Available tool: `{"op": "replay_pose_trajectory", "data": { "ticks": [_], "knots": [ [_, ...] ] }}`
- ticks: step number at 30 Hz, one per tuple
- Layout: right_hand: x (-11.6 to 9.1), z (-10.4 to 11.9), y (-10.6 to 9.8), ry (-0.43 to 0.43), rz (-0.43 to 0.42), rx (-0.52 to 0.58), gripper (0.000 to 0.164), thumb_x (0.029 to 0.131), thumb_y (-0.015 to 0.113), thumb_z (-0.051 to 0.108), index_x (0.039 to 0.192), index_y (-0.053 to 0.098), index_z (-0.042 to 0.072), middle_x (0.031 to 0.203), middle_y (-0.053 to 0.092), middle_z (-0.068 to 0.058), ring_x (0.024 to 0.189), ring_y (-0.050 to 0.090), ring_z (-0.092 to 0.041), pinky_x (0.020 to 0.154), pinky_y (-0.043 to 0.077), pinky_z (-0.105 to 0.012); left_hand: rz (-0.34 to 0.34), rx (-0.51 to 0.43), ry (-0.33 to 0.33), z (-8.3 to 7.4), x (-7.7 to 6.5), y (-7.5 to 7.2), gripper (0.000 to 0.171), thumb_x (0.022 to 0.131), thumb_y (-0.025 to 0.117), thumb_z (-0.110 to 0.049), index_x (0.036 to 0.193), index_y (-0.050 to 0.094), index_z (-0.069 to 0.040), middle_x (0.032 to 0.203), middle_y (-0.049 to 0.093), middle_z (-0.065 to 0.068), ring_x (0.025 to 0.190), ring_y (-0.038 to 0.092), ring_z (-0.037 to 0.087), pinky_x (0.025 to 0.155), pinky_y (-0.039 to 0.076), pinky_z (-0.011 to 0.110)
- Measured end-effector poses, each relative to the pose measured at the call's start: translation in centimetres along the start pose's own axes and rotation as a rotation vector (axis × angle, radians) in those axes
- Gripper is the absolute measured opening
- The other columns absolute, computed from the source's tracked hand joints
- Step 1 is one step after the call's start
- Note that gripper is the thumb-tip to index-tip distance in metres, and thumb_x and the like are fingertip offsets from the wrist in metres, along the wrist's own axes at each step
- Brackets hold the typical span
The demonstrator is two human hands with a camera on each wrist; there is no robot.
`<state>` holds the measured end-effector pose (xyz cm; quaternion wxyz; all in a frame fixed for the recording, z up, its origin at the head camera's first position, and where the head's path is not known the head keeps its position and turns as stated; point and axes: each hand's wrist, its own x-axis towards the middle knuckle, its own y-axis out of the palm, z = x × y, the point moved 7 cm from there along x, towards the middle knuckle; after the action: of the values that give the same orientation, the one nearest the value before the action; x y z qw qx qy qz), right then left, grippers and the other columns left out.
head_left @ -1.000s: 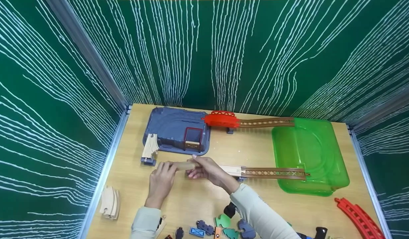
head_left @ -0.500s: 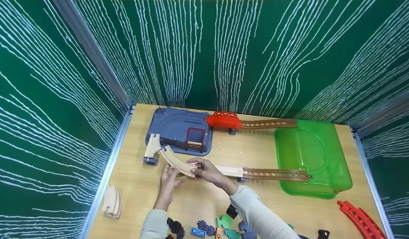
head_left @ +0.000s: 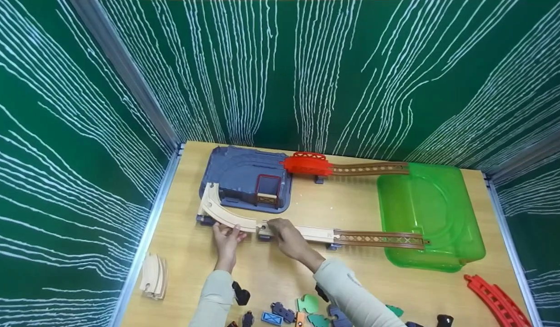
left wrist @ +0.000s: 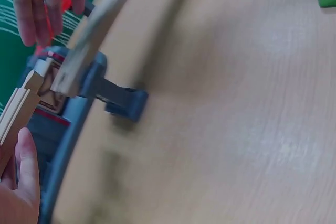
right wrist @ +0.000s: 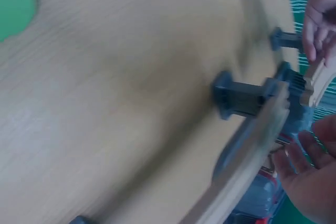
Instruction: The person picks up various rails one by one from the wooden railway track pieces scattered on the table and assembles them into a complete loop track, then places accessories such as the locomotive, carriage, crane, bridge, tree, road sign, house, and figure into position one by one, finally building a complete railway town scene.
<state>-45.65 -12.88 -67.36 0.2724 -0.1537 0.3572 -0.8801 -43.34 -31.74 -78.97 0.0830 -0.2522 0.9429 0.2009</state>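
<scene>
Curved track [head_left: 232, 220]: pale wood, held above the desk [head_left: 271, 277] in front of the grey base [head_left: 234, 168]. Left end over the short track [head_left: 211, 190]; whether the two are joined cannot be told. Right end just beside the near end of the straight track [head_left: 314, 234].
Left hand [head_left: 227, 245]: partly closed, thumb and fingers pinching the curved track from its near side.
Right hand [head_left: 287, 238]: fingers loosely extended, as both wrist views show; nothing gripped. Positioned over the left part of the straight track; contact cannot be confirmed.
Straight track: pale wood, raised; a grey support [head_left: 264, 237] stands under its left end. Right end meets the lower brown track [head_left: 375, 238].
Short track: pale wood, touching the front left corner of the grey base.
Green box [head_left: 443, 218]: translucent, right side of the desk; lower brown track lies across its near left edge.
Red bridge [head_left: 307, 164]: between the grey base and the upper brown track [head_left: 368, 168], which reaches the green box.
Spare pieces: stacked curved tracks [head_left: 153, 276] at left; red tracks [head_left: 496, 297] at right.
Small toys: blue wagon [head_left: 272, 318], orange block [head_left: 300, 319] and round green tree [head_left: 308, 303], grouped near the front.
</scene>
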Motion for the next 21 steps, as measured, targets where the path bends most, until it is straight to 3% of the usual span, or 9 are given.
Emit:
{"op": "replay_pose_trajectory", "data": {
  "ticks": [1,5,6,8,15,16,21],
  "knots": [
    [-0.1,0.0,0.3,-0.021,0.006,-0.044,0.039,0.078,0.047,-0.009,0.116,0.052,-0.002,0.117,0.053,-0.013,0.110,0.046,-0.027,0.096,0.036,-0.036,-0.020,0.033,-0.016,1.4,0.5,-0.4,0.050,0.080,0.063,-0.009,0.116,0.029,-0.018,0.089,0.056,0.008,0.070,0.062,0.019,0.065,0.053,0.033],
    [-0.6,0.0,1.0,-0.074,-0.005,-0.185,0.046,0.076,0.047,-0.008,0.121,0.050,0.001,0.122,0.051,-0.012,0.114,0.044,-0.026,0.097,0.034,-0.036,-0.031,-0.003,-0.029,1.0,-0.1,0.6,0.047,0.081,0.059,-0.002,0.116,0.028,-0.011,0.086,0.053,0.012,0.065,0.061,0.021,0.062,0.053,0.036],
    [-0.6,-0.1,1.1,-0.080,-0.006,-0.210,0.048,0.075,0.047,-0.009,0.122,0.049,0.002,0.123,0.050,-0.011,0.115,0.043,-0.025,0.097,0.034,-0.038,-0.045,0.015,-0.030,1.9,0.3,0.4,0.050,0.080,0.061,-0.005,0.117,0.027,-0.012,0.086,0.053,0.011,0.065,0.061,0.021,0.062,0.053,0.036],
    [-0.8,0.0,1.4,-0.084,0.004,-0.256,0.055,0.072,0.049,-0.009,0.125,0.047,0.004,0.125,0.049,-0.010,0.117,0.042,-0.026,0.095,0.035,-0.042,-0.059,0.005,-0.029,2.0,0.2,0.6,0.053,0.081,0.060,-0.003,0.120,0.025,-0.009,0.086,0.052,0.013,0.064,0.061,0.022,0.062,0.053,0.037],
    [-1.2,0.4,2.3,-0.094,0.091,-0.407,0.064,0.071,0.052,-0.006,0.132,0.038,0.008,0.136,0.038,-0.008,0.124,0.033,-0.026,0.091,0.034,-0.052,-0.110,0.016,-0.054,5.1,1.6,-0.8,0.057,0.077,0.065,-0.006,0.117,0.025,-0.014,0.086,0.050,0.011,0.063,0.062,0.021,0.060,0.053,0.037],
    [-1.2,0.4,2.4,-0.094,0.099,-0.425,0.065,0.071,0.052,-0.006,0.133,0.038,0.008,0.136,0.037,-0.007,0.124,0.033,-0.025,0.092,0.033,-0.051,-0.108,0.011,-0.047,4.8,1.4,-0.7,0.056,0.077,0.065,-0.006,0.117,0.026,-0.013,0.086,0.050,0.011,0.063,0.061,0.021,0.060,0.053,0.037],
    [-1.3,0.3,2.8,-0.091,0.121,-0.469,0.068,0.069,0.053,-0.005,0.134,0.037,0.009,0.138,0.035,-0.005,0.125,0.031,-0.025,0.094,0.032,-0.048,-0.081,0.008,-0.046,-0.4,-1.6,1.4,0.051,0.080,0.059,0.002,0.119,0.026,-0.004,0.083,0.050,0.014,0.060,0.059,0.022,0.056,0.053,0.036]
  ]
}}
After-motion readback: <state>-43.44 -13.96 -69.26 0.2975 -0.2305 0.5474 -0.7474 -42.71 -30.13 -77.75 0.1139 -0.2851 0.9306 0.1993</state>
